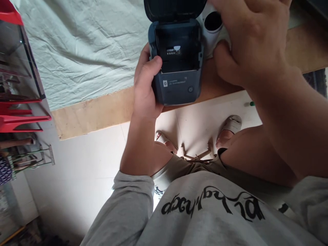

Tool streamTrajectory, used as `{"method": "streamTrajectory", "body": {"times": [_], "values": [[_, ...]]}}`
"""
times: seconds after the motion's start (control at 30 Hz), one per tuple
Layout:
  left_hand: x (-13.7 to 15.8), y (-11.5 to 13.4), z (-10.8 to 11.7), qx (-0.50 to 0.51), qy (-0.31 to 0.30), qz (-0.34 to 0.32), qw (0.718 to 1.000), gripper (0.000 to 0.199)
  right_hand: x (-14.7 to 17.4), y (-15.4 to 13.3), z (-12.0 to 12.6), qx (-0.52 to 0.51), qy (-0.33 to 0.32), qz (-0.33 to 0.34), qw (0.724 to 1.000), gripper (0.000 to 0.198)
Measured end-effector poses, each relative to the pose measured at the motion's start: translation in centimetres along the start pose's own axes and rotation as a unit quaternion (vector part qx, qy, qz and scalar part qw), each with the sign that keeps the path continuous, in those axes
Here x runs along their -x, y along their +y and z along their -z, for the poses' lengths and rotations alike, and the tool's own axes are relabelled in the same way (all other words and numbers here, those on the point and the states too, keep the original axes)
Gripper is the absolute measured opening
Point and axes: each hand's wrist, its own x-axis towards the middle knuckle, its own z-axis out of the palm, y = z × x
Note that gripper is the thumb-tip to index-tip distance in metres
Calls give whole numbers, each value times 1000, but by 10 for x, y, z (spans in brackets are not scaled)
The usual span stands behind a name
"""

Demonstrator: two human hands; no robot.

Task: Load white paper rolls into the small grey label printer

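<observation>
My left hand (148,80) is wrapped round a dark blue portable label printer (176,85), its thumb lying along the left edge. The printer's lid (175,10) is swung up, partly cut off by the top of the view. The open bay inside has a small printed sticker; a power button and Bluetooth mark show on the front panel. Just right of the printer is a white roll (210,36) with a dark hole in its end. My right hand (252,37) curls around that roll's right side, with its thumb low and its fingertips partly hidden.
Beneath the printer is a table with a pale green cloth (89,51) and a bare wooden edge (97,112). A red plastic stool (23,118) and a green metal rack (38,159) stand at the left. My sandalled feet are on the tiled floor (84,160) below.
</observation>
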Motion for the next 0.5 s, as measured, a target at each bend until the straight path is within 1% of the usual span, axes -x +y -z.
{"method": "streamTrajectory", "body": {"times": [0.17, 0.3, 0.4, 0.47, 0.5], "values": [[0, 0, 0, -1, 0, 10, 1000, 17, 1, 3, -5, 35, -31, -22, 999, 51], [1, 1, 1, -14, -3, 16, 1000, 18, 1, 5, -8, 14, -17, -25, 999, 51], [1, 1, 1, -9, 1, 14, 1000, 19, 1, 10, -8, 16, 5, -22, 1000, 51], [1, 1, 0, -4, 5, 10, 1000, 19, 2, 13, -5, 13, 17, -47, 999, 56], [1, 1, -1, -3, 8, 10, 1000, 19, 3, 14, -3, -4, 17, -71, 997, 59]]}}
